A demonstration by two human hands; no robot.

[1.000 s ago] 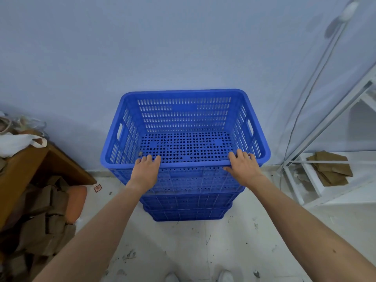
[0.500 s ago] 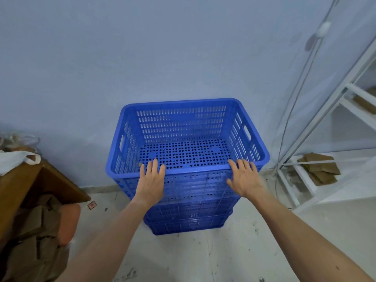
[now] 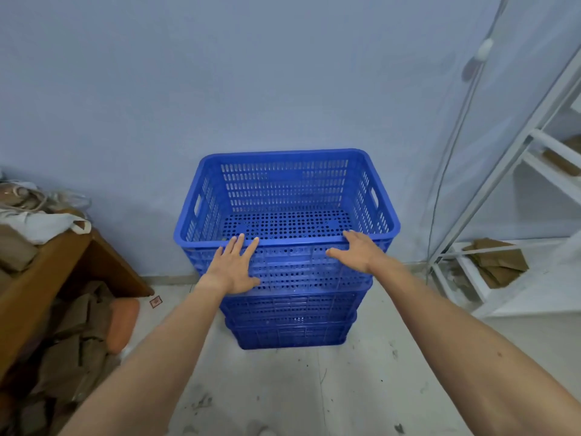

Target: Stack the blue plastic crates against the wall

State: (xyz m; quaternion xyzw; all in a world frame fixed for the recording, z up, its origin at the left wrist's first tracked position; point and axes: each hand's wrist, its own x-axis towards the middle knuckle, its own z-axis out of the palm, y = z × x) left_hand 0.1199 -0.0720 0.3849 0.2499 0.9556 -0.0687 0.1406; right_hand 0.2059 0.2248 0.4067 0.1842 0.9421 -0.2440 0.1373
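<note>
Viewing: head camera, looking forward and down at a stack by the wall.
Top crate (image 3: 284,196): blue plastic, slotted walls, perforated floor, nothing inside; sits nested on the stack with its rim level.
Lower crates (image 3: 289,322): at least two more blue crates under it, each showing only a band of front wall; the bottom one rests on the floor.
Stack position: far rim close to the wall (image 3: 220,89); whether it touches cannot be told from this angle.
Left hand (image 3: 234,267): fingers spread and flat, palm laid against the near wall of the top crate, fingertips reaching up to the near rim, thumb splayed out to the right.
Right hand (image 3: 361,251): likewise spread and flat against the near wall, towards the right corner, fingertips on the rim, thumb pointing left. Neither hand curls round anything.
Arms: both bare forearms stretched out forward from the lower corners of the view.
Floor (image 3: 361,388): pale, scuffed, dark specks.
Left side: wooden bench (image 3: 53,265) carrying a white bag (image 3: 41,223) and tangled cord; brown cardboard scraps (image 3: 69,357) piled beneath, an orange pad (image 3: 124,322) leaning among them.
Right side: white metal shelf frame (image 3: 515,158), folded brown paper (image 3: 500,262) on its lowest shelf; a thin white cable (image 3: 452,146) hangs down the wall beside it.
</note>
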